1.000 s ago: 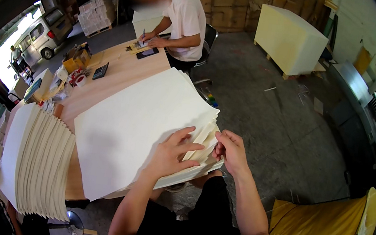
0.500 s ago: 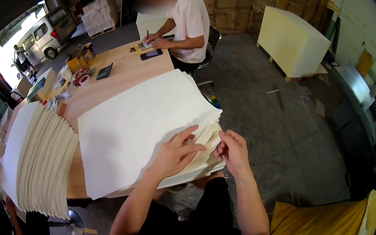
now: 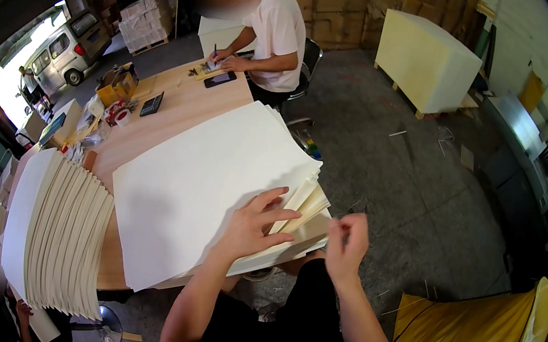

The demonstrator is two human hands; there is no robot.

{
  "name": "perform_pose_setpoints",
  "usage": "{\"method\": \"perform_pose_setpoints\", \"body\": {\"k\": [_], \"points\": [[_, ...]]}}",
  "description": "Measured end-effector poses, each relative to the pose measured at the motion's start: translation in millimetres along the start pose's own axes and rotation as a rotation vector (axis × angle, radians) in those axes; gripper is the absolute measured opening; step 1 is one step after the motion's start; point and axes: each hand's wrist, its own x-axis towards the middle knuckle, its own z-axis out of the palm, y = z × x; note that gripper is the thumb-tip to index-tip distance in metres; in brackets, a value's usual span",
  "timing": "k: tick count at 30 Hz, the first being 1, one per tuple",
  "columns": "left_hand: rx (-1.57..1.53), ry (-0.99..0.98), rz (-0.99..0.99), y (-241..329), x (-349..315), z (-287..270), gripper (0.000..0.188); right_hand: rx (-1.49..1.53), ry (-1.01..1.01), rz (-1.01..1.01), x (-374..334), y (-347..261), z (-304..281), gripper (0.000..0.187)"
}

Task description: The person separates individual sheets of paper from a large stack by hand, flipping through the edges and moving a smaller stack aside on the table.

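A large stack of white paper sheets (image 3: 212, 170) lies on the table in front of me. My left hand (image 3: 254, 229) rests on its top with fingers spread. Just beyond those fingertips, the near right corners of several sheets (image 3: 307, 206) are lifted and bent back in a fan. Beside that corner is my right hand (image 3: 347, 246), its fingers curled closed and slightly blurred. Whether a sheet edge is between them cannot be made out. Left of the big stack stands a second pile of paper (image 3: 65, 233), offset in several layers.
On the wooden table (image 3: 190, 101) are a calculator (image 3: 152, 104), tape rolls (image 3: 122, 116) and a phone (image 3: 220, 79). A person (image 3: 278, 33) writes at the far end; another (image 3: 27, 311) is at lower left. A wrapped pallet (image 3: 426, 63) and yellow cover (image 3: 466, 341) stand right.
My right hand has moved slightly right and toward me. The sheet corners are spread wider than before. My left hand stays in place on the stack.
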Motion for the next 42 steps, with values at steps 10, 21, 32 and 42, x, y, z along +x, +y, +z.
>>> {"method": "perform_pose_setpoints", "body": {"k": [10,21,32,42], "points": [[0.676,-0.198,0.247,23,-6,1,0.074,-0.122,-0.829,-0.251,-9,28,11,0.043],[1.12,0.198,-0.444,26,-163,-50,0.065,-0.071,-0.74,-0.284,-7,17,11,0.045],[1.114,0.565,-0.544,55,-239,-81,0.02,-0.288,-0.605,-0.418,-26,23,27,0.059],[-0.8,1.066,-0.748,70,-309,-46,0.084,-0.279,-0.802,-0.348,-12,5,15,0.072]]}}
